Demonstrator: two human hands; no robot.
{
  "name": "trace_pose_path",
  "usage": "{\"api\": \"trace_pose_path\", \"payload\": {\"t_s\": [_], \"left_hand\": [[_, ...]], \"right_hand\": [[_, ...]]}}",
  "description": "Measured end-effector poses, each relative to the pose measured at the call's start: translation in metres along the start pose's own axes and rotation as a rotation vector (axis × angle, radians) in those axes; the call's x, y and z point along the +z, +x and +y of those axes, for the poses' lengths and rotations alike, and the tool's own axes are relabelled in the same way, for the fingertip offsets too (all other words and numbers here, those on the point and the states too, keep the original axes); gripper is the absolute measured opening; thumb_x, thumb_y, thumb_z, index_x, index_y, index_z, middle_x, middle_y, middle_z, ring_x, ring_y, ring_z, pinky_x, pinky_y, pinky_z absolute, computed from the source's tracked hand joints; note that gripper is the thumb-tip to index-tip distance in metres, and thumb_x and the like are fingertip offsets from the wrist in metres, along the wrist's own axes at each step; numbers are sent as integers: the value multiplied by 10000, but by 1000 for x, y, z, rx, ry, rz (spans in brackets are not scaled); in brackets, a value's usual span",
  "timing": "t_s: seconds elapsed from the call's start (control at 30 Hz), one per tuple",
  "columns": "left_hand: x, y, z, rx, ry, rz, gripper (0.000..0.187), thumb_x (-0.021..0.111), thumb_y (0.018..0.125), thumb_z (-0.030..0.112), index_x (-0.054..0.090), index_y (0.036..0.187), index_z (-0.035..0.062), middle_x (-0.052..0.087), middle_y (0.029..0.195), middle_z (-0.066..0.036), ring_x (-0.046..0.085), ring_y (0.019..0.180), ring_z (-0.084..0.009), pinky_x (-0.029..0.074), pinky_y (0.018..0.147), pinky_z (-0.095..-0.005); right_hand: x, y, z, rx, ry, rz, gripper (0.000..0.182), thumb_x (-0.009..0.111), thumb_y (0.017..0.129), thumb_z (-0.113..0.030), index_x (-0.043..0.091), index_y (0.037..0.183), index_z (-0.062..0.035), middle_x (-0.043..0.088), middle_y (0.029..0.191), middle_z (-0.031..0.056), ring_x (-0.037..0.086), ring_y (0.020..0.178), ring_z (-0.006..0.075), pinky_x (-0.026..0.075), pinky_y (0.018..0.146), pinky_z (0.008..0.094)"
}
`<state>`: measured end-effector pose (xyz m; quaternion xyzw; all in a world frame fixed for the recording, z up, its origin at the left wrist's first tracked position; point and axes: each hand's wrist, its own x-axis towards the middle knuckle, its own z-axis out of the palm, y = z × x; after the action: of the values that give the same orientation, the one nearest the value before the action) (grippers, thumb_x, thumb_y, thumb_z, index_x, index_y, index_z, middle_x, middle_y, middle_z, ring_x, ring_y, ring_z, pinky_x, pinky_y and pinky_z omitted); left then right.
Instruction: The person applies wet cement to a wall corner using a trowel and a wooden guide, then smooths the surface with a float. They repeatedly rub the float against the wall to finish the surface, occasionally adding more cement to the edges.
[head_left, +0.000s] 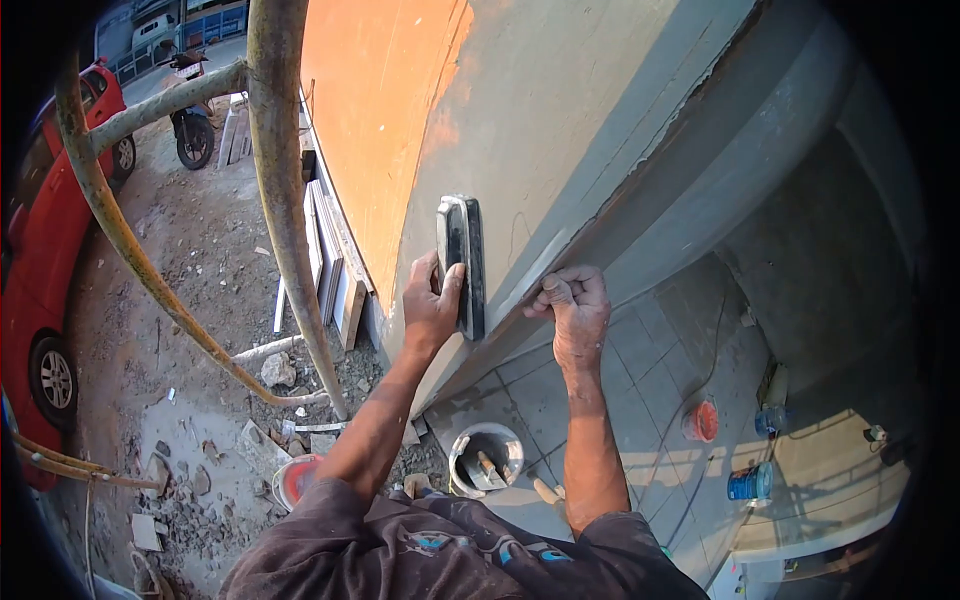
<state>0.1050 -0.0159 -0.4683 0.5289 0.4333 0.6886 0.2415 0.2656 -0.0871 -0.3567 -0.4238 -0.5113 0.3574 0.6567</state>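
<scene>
A long dark float with a pale rim (pixel 462 265) lies along the grey plastered wall (pixel 520 150), and my left hand (pixel 434 300) grips it from its left side, thumb on top. My right hand (pixel 577 305) is at the wall's corner edge (pixel 620 190), fingers curled together. Whether something small is pinched in those fingers is hidden. To the left of the grey plaster the wall is painted orange (pixel 370 110).
Rusty scaffold pipes (pixel 280 150) stand at my left. Below are a bucket with a trowel (pixel 462 447), a red bucket (pixel 290 480), boards (pixel 345 300) and rubble. A red car (pixel 50 240) is far left. More containers (pixel 750 484) stand on the tiles at right.
</scene>
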Motion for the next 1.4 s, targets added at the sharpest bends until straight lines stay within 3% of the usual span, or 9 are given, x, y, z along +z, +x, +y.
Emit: {"api": "trace_pose_path", "payload": {"t_s": [0.23,0.4,0.53,0.63,0.8,1.0,1.2,1.3,1.4], "left_hand": [[-7,10,-53,-371,-35,-53,391,656,970,269,608,1163,-68,630,860,-98,570,726,-131,476,665,-293],[4,8,6,15,-92,0,389,696,938,241,617,1205,-30,621,914,-117,549,752,-143,475,716,-291],[-7,79,15,-236,-67,-84,343,638,982,293,608,1032,-44,581,707,-61,523,637,-128,464,625,-292],[-9,27,-20,-363,-114,-69,333,633,984,266,623,1098,-47,607,769,-36,533,684,-100,465,636,-300],[9,37,41,125,-201,-20,381,685,943,224,615,1214,-34,571,839,-70,484,706,-137,438,681,-276],[-6,120,38,-256,-71,-105,331,611,1001,267,621,1151,-29,581,734,-14,496,626,-93,459,606,-277],[7,59,67,217,-129,-45,366,658,969,236,616,1208,-38,534,754,-4,469,690,-94,423,666,-242],[5,142,133,128,-83,-86,399,633,990,296,605,1185,-51,569,731,-33,505,652,-101,460,610,-285],[2,159,97,25,7,-46,406,615,1001,308,599,1195,-49,591,738,-33,529,653,-82,464,601,-273]], "right_hand": [[2,-5,-4,35,9,9,156,696,923,-67,561,976,-10,623,739,50,618,648,105,602,602,280],[2,0,-1,11,-8,10,154,697,922,-66,563,977,-13,623,739,47,617,652,101,598,596,277],[3,-1,-1,25,20,12,179,715,916,-88,565,980,-17,629,750,47,615,651,98,592,594,272],[2,-5,-1,28,31,5,191,726,912,-103,569,982,-21,633,760,48,614,654,96,585,595,265],[2,1,0,27,38,8,180,724,914,-105,575,978,-26,632,767,45,613,664,92,578,594,254],[3,-4,-4,20,47,-11,191,728,917,-123,574,980,-30,624,760,26,603,660,88,564,595,256],[3,1,1,-13,72,-16,158,719,919,-103,583,963,-36,617,753,16,588,656,84,542,589,245],[4,1,0,0,46,-13,156,721,916,-104,585,962,-41,615,749,15,587,658,83,540,587,246],[3,-1,-3,12,65,-15,162,726,912,-108,586,962,-42,616,747,16,589,656,84,538,581,246]]}}
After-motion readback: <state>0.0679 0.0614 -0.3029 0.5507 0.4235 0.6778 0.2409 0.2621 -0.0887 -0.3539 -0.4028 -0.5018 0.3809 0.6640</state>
